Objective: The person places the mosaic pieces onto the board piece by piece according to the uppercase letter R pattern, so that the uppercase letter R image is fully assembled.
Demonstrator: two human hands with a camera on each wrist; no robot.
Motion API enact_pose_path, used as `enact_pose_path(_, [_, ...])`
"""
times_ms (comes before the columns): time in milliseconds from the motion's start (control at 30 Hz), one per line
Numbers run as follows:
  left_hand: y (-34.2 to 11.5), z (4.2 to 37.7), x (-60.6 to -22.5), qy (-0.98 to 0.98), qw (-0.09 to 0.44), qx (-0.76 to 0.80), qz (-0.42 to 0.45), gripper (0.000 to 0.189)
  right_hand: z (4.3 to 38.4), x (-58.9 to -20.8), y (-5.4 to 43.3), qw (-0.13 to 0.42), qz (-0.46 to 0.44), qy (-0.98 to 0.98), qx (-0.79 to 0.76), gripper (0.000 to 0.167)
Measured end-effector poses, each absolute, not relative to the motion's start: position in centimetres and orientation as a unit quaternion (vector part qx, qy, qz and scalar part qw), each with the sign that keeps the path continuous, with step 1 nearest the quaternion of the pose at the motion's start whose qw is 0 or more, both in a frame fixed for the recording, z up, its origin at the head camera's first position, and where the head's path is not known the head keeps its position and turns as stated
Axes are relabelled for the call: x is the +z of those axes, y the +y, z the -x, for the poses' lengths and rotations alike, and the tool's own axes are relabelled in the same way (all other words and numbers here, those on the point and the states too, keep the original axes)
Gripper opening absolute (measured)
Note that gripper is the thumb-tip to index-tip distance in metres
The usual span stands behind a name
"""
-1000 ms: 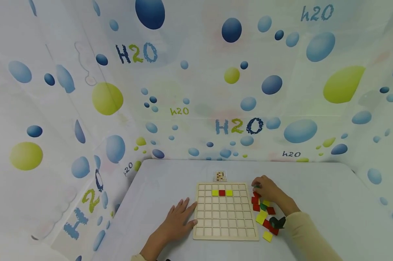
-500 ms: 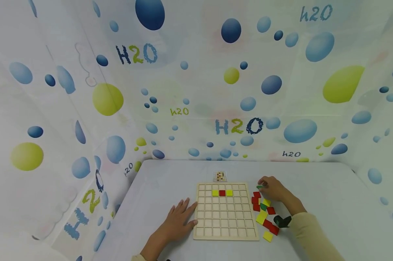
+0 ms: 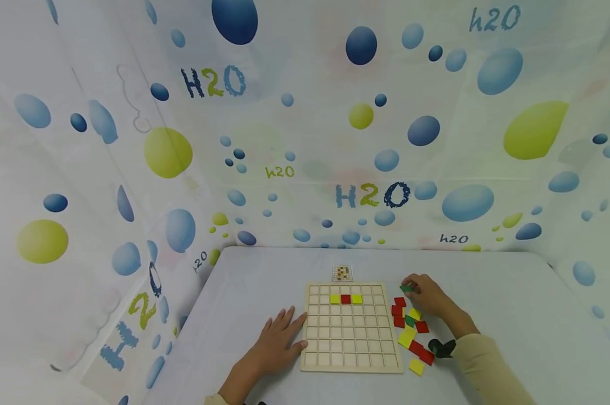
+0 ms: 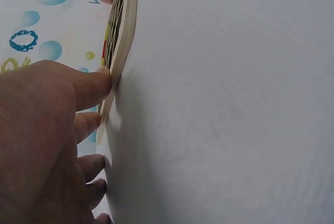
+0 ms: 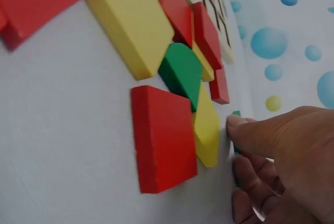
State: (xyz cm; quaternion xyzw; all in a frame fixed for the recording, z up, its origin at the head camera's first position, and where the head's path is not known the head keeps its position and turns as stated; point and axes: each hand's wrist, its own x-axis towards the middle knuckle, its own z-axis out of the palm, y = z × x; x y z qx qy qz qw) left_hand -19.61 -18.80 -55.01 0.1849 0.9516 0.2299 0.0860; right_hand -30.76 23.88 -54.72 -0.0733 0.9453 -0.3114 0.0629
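Observation:
In the head view my left hand lies spread with straight fingers, its thumb and index fingertip at the left edge of a wooden grid board. The left wrist view shows the thumb against that edge. To the right of the board, my right hand pinches a small green tile between thumb and fingers, behind the pile of loose tiles. Most of this tile is hidden by the thumb in the right wrist view. On the board, a red tile sits between two yellow tiles in the second row.
Loose red, yellow and green tiles lie along the board's right side, among them a red tile and a rounded green tile. A small pattern card lies behind the board. A patterned curtain rises behind the table.
My right hand has drawn back slightly to the right from the board's top right corner with the green tile, which now shows more clearly. The left hand stays still.

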Motion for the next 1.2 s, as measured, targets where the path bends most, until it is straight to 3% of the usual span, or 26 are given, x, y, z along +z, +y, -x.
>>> enact_pose_path(267, [-18.7, 19.6, -54.6, 0.952, 0.084, 0.225, -0.189, 0.067, 30.9, -56.1, 23.1, 0.016, 0.091, 0.941, -0.326, 0.023])
enact_pose_path(633, [-18.3, 19.5, -54.6, 0.953, 0.082, 0.225, -0.186, 0.066, 30.6, -55.7, 21.7, 0.008, 0.100, 0.935, -0.340, 0.023])
enact_pose_path(1200, [-18.4, 19.2, -54.4, 0.954, 0.071, 0.224, -0.188, 0.065, 28.7, -54.7, 14.8, 0.002, 0.139, 0.943, -0.303, 0.018])
